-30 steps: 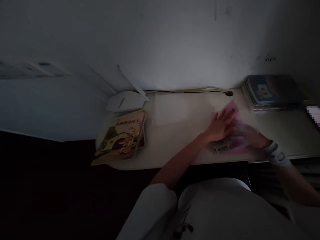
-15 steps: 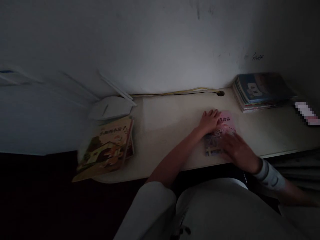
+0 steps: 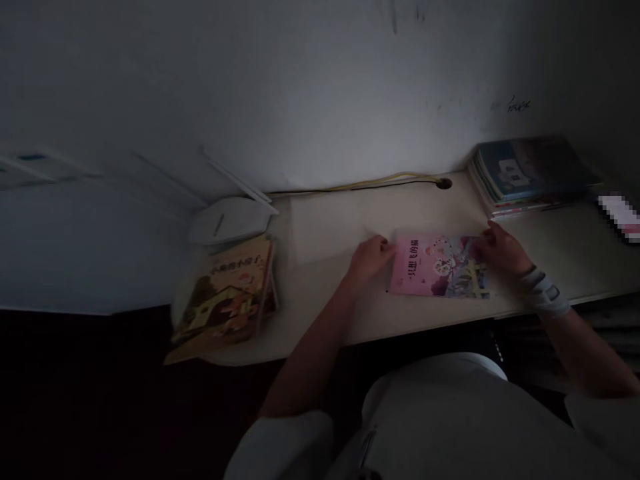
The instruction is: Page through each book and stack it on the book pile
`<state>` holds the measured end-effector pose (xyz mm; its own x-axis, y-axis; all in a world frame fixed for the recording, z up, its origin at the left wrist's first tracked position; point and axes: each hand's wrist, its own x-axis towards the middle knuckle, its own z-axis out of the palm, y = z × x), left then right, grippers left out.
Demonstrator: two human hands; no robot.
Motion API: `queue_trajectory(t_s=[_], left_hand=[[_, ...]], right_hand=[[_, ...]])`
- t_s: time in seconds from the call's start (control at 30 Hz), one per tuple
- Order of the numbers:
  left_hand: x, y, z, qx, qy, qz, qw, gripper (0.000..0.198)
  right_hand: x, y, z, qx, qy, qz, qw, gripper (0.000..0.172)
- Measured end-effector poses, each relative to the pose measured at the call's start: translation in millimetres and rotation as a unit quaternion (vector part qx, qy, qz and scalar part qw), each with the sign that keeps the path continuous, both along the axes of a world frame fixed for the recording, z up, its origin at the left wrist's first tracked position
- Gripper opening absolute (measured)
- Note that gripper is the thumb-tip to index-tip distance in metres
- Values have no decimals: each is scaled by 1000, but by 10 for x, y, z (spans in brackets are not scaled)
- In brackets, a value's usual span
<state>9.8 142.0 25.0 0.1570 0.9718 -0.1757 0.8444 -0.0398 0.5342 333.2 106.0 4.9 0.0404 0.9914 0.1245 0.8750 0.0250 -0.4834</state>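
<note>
Item 1: pink picture book (image 3: pixel 440 267), lying flat on the desk (image 3: pixel 320 307), near its front edge and right of its middle. Cover up, turned sideways, with the title end toward our left.

Item 2: left hand (image 3: pixel 369 259), fingers curled in at the book's title end; we cannot tell whether they grasp it.

Item 3: right hand (image 3: pixel 504 250), fingers bent over the opposite end's far corner; touching or grasping, we cannot tell. Wristband (image 3: pixel 549 293), pale, on the same arm.

Step in hand, as we judge it: squaring the book between two hands. The next move would call for light, even contact at both ends, keeping the cover flat.

Item 4: stack of books (image 3: pixel 540 167), back edge, right part; dark-framed device (image 3: pixel 620 212) just beside, its face pixelated.

Item 5: yellowish picture book (image 3: pixel 225 293), at the front left corner and jutting past it, another book partly beneath.

Item 6: white router (image 3: pixel 227 223), back left; cables (image 3: pixel 360 184) along the back edge.
</note>
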Motion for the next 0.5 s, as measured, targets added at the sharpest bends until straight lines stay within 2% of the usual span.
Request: queue_trajectory(t_s=[0.1,0.2,0.3,0.4,0.5], left_hand=[[18,274,-50,-50,-106,6,993,27],[96,432,-47,-55,-128,-10,990,22],[158,463,-39,-27,-144,-8,989,13],[163,423,-51,13,-152,-3,988,9],[124,353,-63,29,-146,-3,989,5]], right_hand=[[49,269,9,-41,64,-16,997,59],[52,389,38,-50,59,-13,997,62],[77,406,51,-72,52,-12,996,64],[111,407,43,-91,71,4,993,58],[83,418,23,-74,98,30,992,55]])
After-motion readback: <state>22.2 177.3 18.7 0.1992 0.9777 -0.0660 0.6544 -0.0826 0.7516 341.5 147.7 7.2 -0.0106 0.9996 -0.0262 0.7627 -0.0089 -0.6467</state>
